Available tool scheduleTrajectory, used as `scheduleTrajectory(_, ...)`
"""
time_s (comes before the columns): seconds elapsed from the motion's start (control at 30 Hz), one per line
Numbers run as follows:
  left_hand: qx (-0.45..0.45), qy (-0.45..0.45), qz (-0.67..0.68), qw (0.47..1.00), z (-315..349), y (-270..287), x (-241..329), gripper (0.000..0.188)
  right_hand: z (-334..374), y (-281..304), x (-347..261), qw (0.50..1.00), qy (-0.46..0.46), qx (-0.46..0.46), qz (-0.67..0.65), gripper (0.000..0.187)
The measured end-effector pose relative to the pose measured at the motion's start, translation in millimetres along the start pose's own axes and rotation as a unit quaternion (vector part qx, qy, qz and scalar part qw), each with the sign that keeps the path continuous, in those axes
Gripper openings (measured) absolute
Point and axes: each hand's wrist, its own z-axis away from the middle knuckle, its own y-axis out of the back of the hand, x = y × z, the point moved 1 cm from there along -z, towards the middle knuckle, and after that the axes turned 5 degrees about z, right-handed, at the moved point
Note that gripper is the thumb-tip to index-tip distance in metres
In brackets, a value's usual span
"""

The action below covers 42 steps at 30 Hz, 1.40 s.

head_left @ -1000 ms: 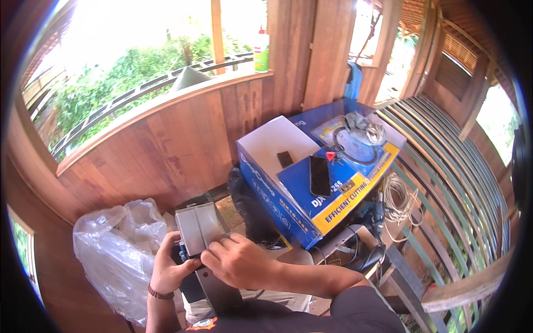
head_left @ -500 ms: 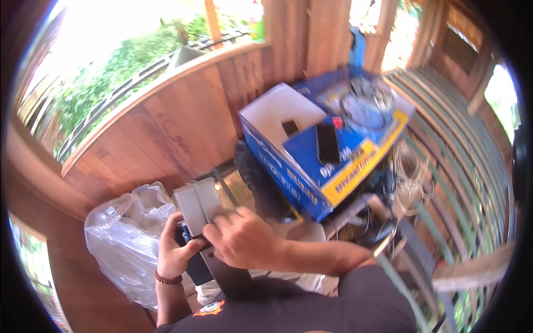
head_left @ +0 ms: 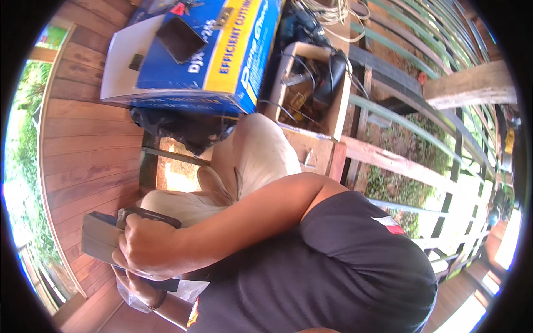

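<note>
At the lower left, my right hand (head_left: 147, 247) is closed, its fingers curled against a grey block-shaped piece (head_left: 99, 237) with a dark part along its upper side. My left hand (head_left: 139, 288), with a beaded bracelet at its wrist, is under the piece and partly covered by my right hand; its fingers look wrapped round the piece from below. A flat dark part sticks out between the two hands. The kind of the grey piece cannot be made out. A clear plastic bag (head_left: 191, 289) shows behind my left hand.
A large blue and yellow cardboard box (head_left: 166, 77) with a dark phone (head_left: 180, 40) on it stands ahead. Beside it is an open wooden box (head_left: 343, 111) of tools and cables. Coiled rope (head_left: 327, 12) lies beyond. Wooden plank walls (head_left: 91, 161) rise at the left; slatted railings run right.
The view has swung to the right and tilted, so hands and grey piece now appear at the lower left. The wooden tool box has come fully into view; both hands stay at the grey piece.
</note>
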Motion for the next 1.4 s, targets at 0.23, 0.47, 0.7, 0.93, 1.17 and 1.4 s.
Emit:
scheduleTrajectory(0.23,0.057,-0.003,-0.095,0.994,-8,-8,6,0.076,-5,-5,-7,0.999,-0.033,-0.035,0.000,0.027)
scheduleTrajectory(0.47,0.056,0.049,-0.041,0.996,-8,11,1,0.073,44,30,28,0.974,-0.160,0.063,-0.145,0.035)
scheduleTrajectory(0.7,0.088,0.020,0.006,0.996,13,64,-29,0.075,337,-6,135,0.813,-0.575,0.065,0.063,0.018)
scheduleTrajectory(0.93,0.158,0.001,-0.014,0.987,21,86,-60,0.094,557,-121,123,0.616,-0.691,-0.378,0.032,0.068)
scheduleTrajectory(1.17,0.074,-0.026,0.044,0.996,0,37,-44,0.092,557,-150,164,0.604,-0.582,-0.535,0.097,0.043)
scheduleTrajectory(1.4,0.043,-0.033,0.066,0.996,-28,47,-61,0.095,521,-130,152,0.657,-0.590,-0.445,0.148,0.036)
